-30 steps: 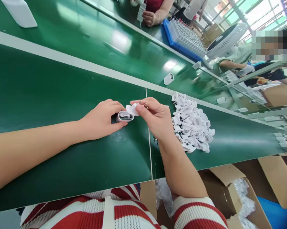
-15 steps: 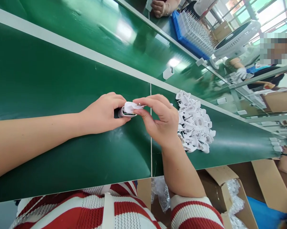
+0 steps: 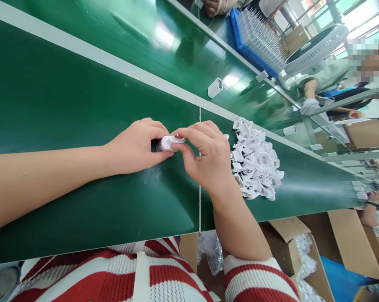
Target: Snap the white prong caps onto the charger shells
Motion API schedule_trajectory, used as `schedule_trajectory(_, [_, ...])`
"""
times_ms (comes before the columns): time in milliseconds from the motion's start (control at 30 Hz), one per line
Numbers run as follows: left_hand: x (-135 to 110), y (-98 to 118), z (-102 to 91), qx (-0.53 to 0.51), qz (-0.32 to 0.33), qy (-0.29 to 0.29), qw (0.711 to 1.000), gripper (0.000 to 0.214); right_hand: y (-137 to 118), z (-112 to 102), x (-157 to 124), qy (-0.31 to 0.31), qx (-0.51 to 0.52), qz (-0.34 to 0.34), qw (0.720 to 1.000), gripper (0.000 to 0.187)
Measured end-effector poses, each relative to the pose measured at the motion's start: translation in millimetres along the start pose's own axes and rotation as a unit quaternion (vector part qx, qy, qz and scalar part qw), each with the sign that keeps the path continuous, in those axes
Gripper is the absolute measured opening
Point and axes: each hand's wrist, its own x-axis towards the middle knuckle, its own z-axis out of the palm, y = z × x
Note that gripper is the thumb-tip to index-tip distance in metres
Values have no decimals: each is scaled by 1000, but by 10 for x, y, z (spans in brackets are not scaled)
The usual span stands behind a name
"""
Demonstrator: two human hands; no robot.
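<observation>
Just left of the middle of the frame, the 2 hands met over a small white housing (image 3: 160, 145). The left hand (image 3: 142, 146) gripped it by its sides between thumb and fingers. The right hand (image 3: 210, 153) pinched a white cap (image 3: 171, 141) with thumb and index finger at the housing's right-hand end; whether it was fully seated could not be told. A bit of metal pin (image 3: 177, 135) showed by the fingertips.

Both parts looked like light, stiff plastic, smooth enough to slip if held loosely. The housing seemed best held by its sides, back from the end, and the cap by its flared edge, clear of the metal, which looked the likeliest part to bend.

A pile of white pieces (image 3: 257, 161) lay right of centre on the green tabletop (image 3: 82, 209); 1 white shell (image 3: 215, 88) stood in the upper part of the frame.
</observation>
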Motion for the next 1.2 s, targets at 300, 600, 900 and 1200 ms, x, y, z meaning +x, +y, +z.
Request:
schedule_trajectory(300, [-13,-5,19,13,53,20,998,28,-62,-14,-10,31,-47,2,998,17])
schedule_trajectory(600, [3,-3,48,38,74,28,996,25,185,-128,-15,-4,44,15,999,25])
schedule_trajectory(900, [155,-106,-21,1,-16,93,996,31,2281,200,-338,-115,-83,255,956,43])
schedule_trajectory(1200, [142,-74,-1,16,20,138,990,32,1182,-126,-74,-50,6,231,972,67])
